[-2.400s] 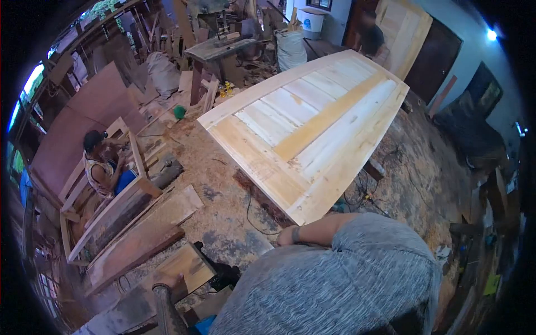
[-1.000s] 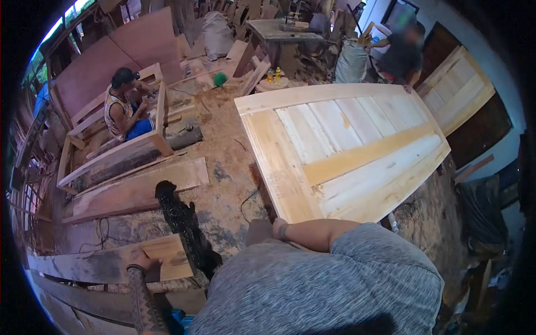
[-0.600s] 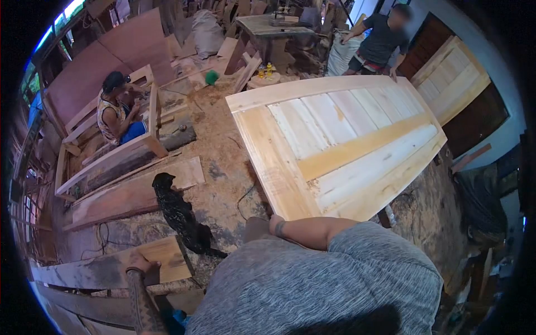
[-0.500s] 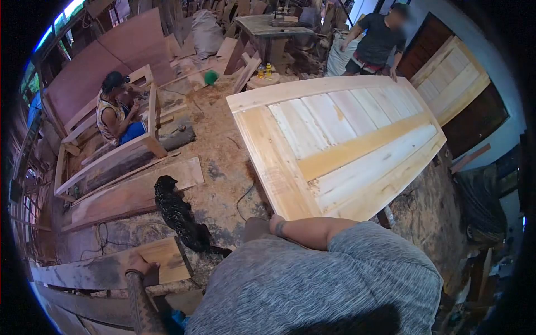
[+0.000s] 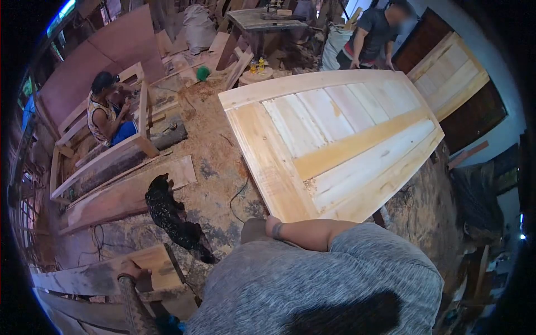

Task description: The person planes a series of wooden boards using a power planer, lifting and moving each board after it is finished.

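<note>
A large pale wooden door (image 5: 363, 156), with several panel boards set in its frame, spans the right half of the view, tilted. At its near lower edge is my right hand (image 5: 273, 226); the fingers are mostly hidden at the wood. A person (image 5: 371, 39) stands at the door's far end with both hands by its top edge. My left hand (image 5: 134, 270) rests on a thick wooden plank (image 5: 84, 274) at lower left, fingers apart over the wood near the plank's end.
A black dog (image 5: 176, 220) stands on the sawdust-strewn floor between the plank and the door. Another person (image 5: 109, 111) sits inside a wooden frame (image 5: 103, 170) at left. A worktable (image 5: 265, 21) is at the back, and a paneled door (image 5: 452, 75) leans at the right wall.
The view has shifted slightly. The person at the far end leans closer, with both hands now at the door's edge. The dog's hindquarters have swung a little.
</note>
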Demonstrator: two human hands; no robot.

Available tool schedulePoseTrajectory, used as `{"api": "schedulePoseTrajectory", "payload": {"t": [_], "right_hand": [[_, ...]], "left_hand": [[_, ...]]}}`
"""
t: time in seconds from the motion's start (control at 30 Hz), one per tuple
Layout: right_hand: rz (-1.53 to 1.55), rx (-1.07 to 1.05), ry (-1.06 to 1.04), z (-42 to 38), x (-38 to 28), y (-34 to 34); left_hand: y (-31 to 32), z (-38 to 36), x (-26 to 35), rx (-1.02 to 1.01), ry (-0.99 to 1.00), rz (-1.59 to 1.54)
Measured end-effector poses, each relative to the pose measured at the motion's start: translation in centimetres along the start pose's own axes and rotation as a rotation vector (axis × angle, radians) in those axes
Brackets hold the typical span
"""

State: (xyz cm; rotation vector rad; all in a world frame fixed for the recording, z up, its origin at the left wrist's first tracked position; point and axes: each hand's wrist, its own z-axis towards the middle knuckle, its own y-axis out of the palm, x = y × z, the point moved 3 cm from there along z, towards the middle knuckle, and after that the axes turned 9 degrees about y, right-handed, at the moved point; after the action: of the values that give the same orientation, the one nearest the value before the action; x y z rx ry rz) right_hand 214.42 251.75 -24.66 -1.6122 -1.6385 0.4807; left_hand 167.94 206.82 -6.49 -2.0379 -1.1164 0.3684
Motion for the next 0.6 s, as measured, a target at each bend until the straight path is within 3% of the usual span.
{"api": "schedulePoseTrajectory", "payload": {"t": [0.2,0.27,0.33,0.4,0.43,0.5,0.6], "right_hand": [[0.008,-0.008,0.010,0.4,-0.1,0.2],[0.122,-0.056,0.135,-0.1,1.3,-1.6],[0.177,-0.064,0.193,0.9,1.5,-1.4],[0.160,-0.032,0.181,2.4,2.5,-0.8],[0.310,-0.027,0.262,2.2,3.2,-0.4],[0.615,-0.020,0.418,1.9,3.7,0.9],[0.033,-0.165,0.034,2.6,2.7,1.8]], "left_hand": [[-0.9,-1.5,1.8,0.051,-0.047,-0.075],[-0.9,-1.9,2.5,0.111,-0.071,-0.024],[0.9,-1.1,1.4,0.194,-0.096,0.042],[5.3,3.4,-4.6,0.210,0.025,-0.066],[6.6,4.5,-6.5,0.216,0.078,-0.120],[4.5,0.6,-2.8,0.267,0.107,-0.218],[2.1,-0.9,0.9,0.214,0.161,-0.236]]}}
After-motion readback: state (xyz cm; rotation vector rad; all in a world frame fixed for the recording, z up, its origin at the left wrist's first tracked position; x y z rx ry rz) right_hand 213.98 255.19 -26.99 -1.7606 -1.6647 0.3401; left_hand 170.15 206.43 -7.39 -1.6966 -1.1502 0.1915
